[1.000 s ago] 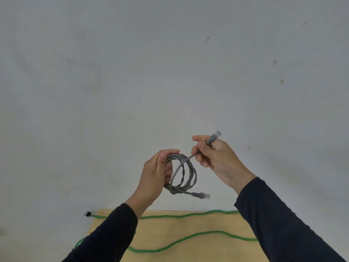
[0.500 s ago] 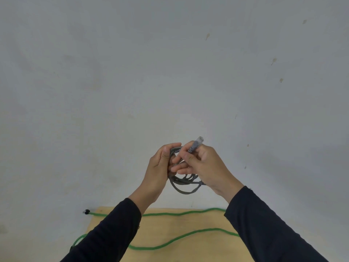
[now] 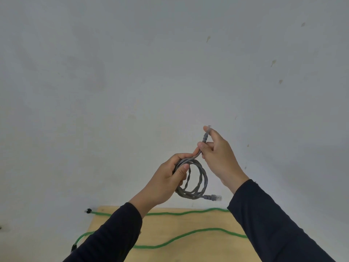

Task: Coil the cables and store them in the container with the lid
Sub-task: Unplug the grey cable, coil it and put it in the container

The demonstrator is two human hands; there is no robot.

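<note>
A grey network cable (image 3: pixel 200 183) is wound into a small coil that I hold up in front of a pale wall. My left hand (image 3: pixel 168 178) grips the coil at its upper left. My right hand (image 3: pixel 219 156) pinches the cable's free end just below its plug, up and to the right of the coil. The other plug (image 3: pixel 214 197) sticks out at the coil's lower right. A long green cable (image 3: pixel 181 237) lies in loose curves on the wooden table (image 3: pixel 188 224) below. No container with a lid is in view.
The green cable's black end (image 3: pixel 87 211) hangs past the table's far left corner. A plain grey-white wall (image 3: pixel 132 82) fills the view behind my hands. My dark sleeves cover part of the table.
My right hand has pulled away from the coil, up and to the right, drawing the free end of the grey cable out. The coil's lower plug shows again.
</note>
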